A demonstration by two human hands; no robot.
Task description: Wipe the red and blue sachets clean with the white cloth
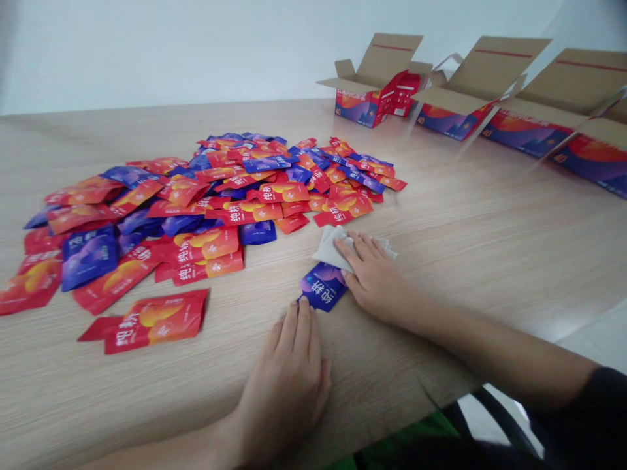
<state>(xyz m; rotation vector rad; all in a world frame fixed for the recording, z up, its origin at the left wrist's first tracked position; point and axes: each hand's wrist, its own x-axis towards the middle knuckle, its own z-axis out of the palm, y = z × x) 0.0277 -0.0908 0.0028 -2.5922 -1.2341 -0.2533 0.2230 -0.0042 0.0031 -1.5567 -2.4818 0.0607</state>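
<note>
A blue pouch [323, 287] lies flat on the wooden table. The fingertips of my left hand [289, 365] press its near-left end against the tabletop, fingers close together and stretched forward. Over the pouch's far edge is a folded white cloth [329, 247]. My right hand [375, 274] holds this cloth under its fingers, palm down, and the thumb rests by the pouch's right edge. Part of the pouch is hidden beneath the cloth. To the left a single red pouch [157, 320] lies apart from the others.
A wide pile of red and blue pouches [264, 194] covers the table's left and middle. Several cardboard boxes with raised flaps, among them a left box [357, 108] and a middle box [448, 121], stand along the back right. The table's near edge [392, 432] runs below my arms.
</note>
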